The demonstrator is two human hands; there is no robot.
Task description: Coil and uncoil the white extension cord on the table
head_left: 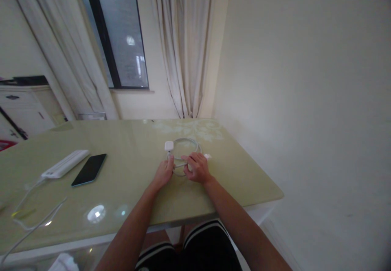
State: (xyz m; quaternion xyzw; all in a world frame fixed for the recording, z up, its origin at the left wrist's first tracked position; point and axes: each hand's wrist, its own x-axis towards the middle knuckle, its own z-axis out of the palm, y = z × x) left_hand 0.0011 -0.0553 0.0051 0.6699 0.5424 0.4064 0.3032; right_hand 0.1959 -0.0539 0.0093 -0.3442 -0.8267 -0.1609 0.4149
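Observation:
A white charging cable (198,144) lies in loose loops over the table, and both of my hands are on it. My left hand (165,171) is closed on the cable near its white square charger (169,145), which sits just beyond the fingertips. Across the loop, my right hand (197,167) pinches a strand of the same cable, its fingers bent. A small white piece (208,156) shows beside the right knuckles; I cannot make out whether it is the cable's other end.
A black phone (89,170) lies left on the pale green table (128,140), beside a white power strip (65,164) whose cord (35,226) trails to the front left edge. A wall (305,100) borders the right; curtains (186,43) hang behind.

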